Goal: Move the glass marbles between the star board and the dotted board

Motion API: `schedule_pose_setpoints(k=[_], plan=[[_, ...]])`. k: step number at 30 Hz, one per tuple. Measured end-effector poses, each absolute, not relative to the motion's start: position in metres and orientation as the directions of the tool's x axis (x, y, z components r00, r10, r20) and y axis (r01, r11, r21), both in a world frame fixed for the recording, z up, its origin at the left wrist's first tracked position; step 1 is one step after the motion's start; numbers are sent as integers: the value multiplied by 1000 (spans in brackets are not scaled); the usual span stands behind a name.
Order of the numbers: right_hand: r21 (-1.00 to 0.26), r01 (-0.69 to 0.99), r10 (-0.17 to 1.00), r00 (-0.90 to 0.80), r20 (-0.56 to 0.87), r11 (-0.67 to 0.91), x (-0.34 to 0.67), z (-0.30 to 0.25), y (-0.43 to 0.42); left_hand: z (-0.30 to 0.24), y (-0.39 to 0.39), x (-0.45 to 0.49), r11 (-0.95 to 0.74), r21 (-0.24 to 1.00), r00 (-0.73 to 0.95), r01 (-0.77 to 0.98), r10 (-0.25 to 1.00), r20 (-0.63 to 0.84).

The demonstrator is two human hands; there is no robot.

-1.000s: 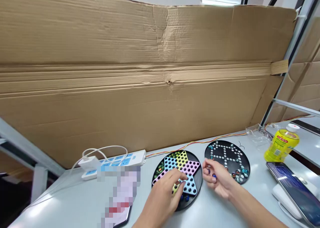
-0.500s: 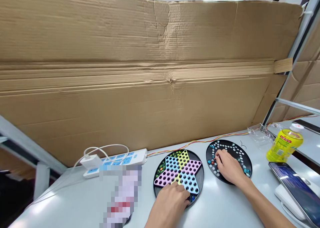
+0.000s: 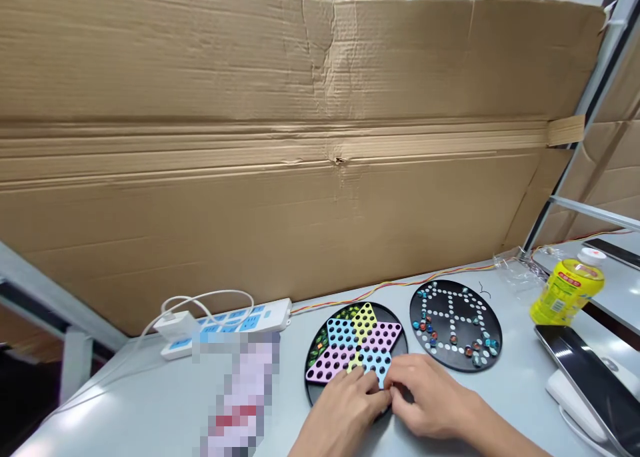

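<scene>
Star board (image 3: pixel 357 342) lay straight ahead on black round tray, no long axis. Left hand (image 3: pixel 343 413) curled over near edge, right hand (image 3: pixel 425 395) just beside, fingertips bunched; any pinch hidden. Marble disc (image 3: pixel 455 325) right of board.

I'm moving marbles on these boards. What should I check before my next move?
1. Star board fully in view: not ok, your left hand and right hand cover its lower part.
2. Marble in either hand: cannot tell, the hands hide that.
3. Star holes that show are free: ok.
4. Marbles sitting on the black board: ok.
5. Bottle upright and apart from both boards: ok.
</scene>
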State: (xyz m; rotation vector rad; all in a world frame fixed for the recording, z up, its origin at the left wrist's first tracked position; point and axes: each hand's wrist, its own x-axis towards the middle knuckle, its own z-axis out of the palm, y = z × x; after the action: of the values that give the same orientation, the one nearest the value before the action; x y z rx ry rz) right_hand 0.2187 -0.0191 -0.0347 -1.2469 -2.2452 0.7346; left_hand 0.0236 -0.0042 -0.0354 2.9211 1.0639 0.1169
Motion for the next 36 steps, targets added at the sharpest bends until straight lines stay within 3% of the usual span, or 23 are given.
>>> schedule_pose_setpoints(k=[13, 17, 20, 23, 26, 29, 31, 33, 35, 36], plan=[[-700, 601, 889, -446, 107, 386, 219, -29, -18, -35, -1, 27, -766, 49, 766, 641, 642, 2], [-781, 532, 910, -399, 110, 327, 219, -27, -15, -23, 0, 18, -736, 154, 740, 660, 672, 39], [-920, 334, 942, -323, 91, 203, 215, -27, -14, -11, -1, 13, -727, 245, 693, 641, 686, 223], [-999, -18, 917, -398, -36, -48, 203, -30, -17, -6, -4, 19, -733, 279, 621, 620, 676, 397], [-895, -303, 865, -477, -155, -328, 191, -32, -23, -7, -8, 27, -718, 317, 567, 619, 689, 452], [-773, -425, 841, -481, -247, -470, 189, -28, -22, -9, -8, 28, -713, 389, 538, 583, 698, 473], [-770, -427, 853, -439, -281, -474, 199, -25, -16, -8, -5, 23, -702, 423, 528, 573, 710, 465], [-879, -323, 922, -286, -262, -350, 217, -23, -5, -6, -3, 17, -663, 441, 546, 606, 749, 376], [-993, 14, 991, -65, -115, -115, 242, -23, 6, -2, -3, 12, -613, 435, 591, 659, 780, 206], [-974, 226, 1000, 9, -25, -26, 254, -25, 11, 0, -3, 10, -593, 422, 608, 686, 785, 116]])
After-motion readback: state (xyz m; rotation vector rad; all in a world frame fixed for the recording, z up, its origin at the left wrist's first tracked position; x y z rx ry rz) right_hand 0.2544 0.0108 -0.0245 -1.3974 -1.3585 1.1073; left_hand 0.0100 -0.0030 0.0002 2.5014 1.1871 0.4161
